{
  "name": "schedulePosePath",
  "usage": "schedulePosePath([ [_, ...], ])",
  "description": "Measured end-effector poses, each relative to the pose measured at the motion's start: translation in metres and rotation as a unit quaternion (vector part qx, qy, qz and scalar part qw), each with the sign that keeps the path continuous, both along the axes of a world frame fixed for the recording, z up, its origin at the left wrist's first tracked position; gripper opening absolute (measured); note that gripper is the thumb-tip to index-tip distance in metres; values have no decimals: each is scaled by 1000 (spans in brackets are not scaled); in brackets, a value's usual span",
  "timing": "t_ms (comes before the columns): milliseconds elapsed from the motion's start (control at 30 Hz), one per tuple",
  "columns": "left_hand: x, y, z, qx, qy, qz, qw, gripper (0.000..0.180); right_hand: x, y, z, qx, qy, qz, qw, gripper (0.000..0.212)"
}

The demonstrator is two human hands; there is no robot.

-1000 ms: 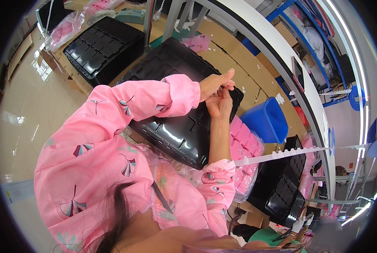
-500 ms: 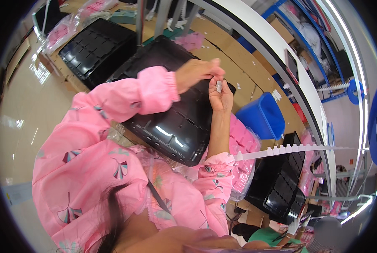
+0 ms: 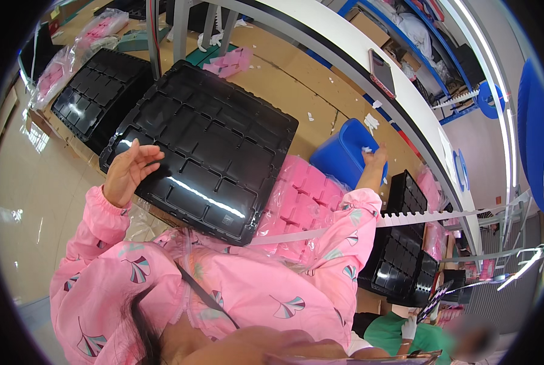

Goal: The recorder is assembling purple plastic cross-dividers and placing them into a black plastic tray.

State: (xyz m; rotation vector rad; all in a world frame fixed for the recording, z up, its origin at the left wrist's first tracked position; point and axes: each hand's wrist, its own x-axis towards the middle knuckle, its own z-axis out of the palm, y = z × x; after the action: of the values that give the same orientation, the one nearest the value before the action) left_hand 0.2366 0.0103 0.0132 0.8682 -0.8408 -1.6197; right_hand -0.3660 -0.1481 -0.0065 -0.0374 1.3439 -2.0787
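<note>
Trays, black and stacked, stand at the far left on the brown desk; the left hand comes next, raised at the near left edge of the large black tray, its fingers loosely curled and its thumb held away from them; whether it touches the plastic cannot be told; the tray stretches rightward from this hand across the middle, glossy and marked into shallow rectangles, so that it lies between the two hands, well apart from the right one; pink pieces lie near its far edge, and pink blocks in clear plastic lie just beside its right side; then comes the blue bin, with a white scrap showing at its mouth; the right hand reaches over the bin's right rim, fingers bent downward, the scrap right at their tips, though whether they pinch it cannot be told; torn white bits lie on the desk just past the bin; a white toothed strip runs off rightward below this hand, in front of more black boxes.
</note>
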Motion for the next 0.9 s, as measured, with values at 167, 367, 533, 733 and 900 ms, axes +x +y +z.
schedulePosePath([
  [167,3,8,-3,7,-3,17,1000,40,-35,20,-37,178,193,-9,965,39],
  [367,-1,11,-4,10,-26,21,999,38,44,64,-40,113,392,96,908,17],
  [533,-16,10,-4,1,-35,-26,999,37,95,96,-103,220,659,347,630,21],
  [733,-25,24,-3,-11,-48,-51,997,29,152,102,-100,412,631,322,573,31],
  [900,-29,36,-1,-17,-60,-41,997,26,148,91,-116,422,646,330,544,33],
])
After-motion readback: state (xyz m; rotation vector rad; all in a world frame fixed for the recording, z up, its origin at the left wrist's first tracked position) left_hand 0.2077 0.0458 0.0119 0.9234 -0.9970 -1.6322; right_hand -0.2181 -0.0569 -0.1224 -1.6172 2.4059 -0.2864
